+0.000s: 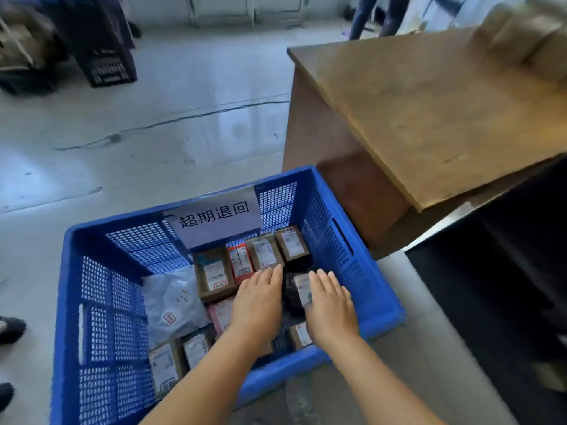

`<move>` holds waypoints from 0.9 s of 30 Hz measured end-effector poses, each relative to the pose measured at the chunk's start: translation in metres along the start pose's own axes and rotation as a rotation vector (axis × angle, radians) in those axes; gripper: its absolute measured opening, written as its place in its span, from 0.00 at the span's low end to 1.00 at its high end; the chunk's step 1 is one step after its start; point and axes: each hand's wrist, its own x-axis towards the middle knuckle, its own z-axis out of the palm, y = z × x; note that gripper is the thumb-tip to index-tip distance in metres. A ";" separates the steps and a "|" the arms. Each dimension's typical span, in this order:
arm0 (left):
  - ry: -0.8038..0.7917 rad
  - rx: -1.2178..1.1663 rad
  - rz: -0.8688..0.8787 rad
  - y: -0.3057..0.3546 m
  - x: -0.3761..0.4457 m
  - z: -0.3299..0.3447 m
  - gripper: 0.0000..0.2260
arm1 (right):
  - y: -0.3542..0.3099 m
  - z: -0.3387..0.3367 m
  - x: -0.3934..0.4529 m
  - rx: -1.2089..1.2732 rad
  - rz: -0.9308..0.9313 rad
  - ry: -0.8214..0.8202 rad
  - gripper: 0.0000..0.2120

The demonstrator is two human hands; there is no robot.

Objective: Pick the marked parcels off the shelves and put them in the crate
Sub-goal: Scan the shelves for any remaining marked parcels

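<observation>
- Fingers point(270, 276) of both hands lie flat and released, flanking a black plastic parcel point(296, 294).
- Brown cardboard boxes point(214, 276) crowd the blue perforated plastic crate point(98, 302).
- A wooden counter point(429, 118) stands just beside it.

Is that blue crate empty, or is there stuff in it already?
Partly filled. The blue crate holds several labelled parcels across its floor, none piled near the rim.

Crate point(101, 302): bright blue, walls perforated in a fine grid. Paper sign point(214, 217) on far wall: pale lavender-white, black characters. Boxes point(214, 276) inside: brown cardboard, white labels with red stamps. One small box point(241, 263): orange-red. Bag point(173, 302): pale grey, red mark. Parcel point(293, 294): black, white label. Desk point(429, 118): brown wood grain. Floor point(153, 133): light grey, dark cracks.
</observation>
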 end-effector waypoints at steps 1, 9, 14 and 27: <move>0.003 0.009 0.041 0.009 -0.003 -0.005 0.32 | 0.004 -0.006 -0.010 0.015 0.029 0.028 0.30; -0.038 0.097 0.408 0.100 -0.036 -0.036 0.31 | 0.058 -0.041 -0.095 0.113 0.297 0.253 0.31; -0.074 0.155 0.629 0.173 -0.063 -0.037 0.30 | 0.108 -0.052 -0.162 0.194 0.479 0.374 0.28; -0.166 0.184 1.046 0.379 -0.208 0.040 0.27 | 0.253 -0.034 -0.384 0.395 0.916 0.609 0.34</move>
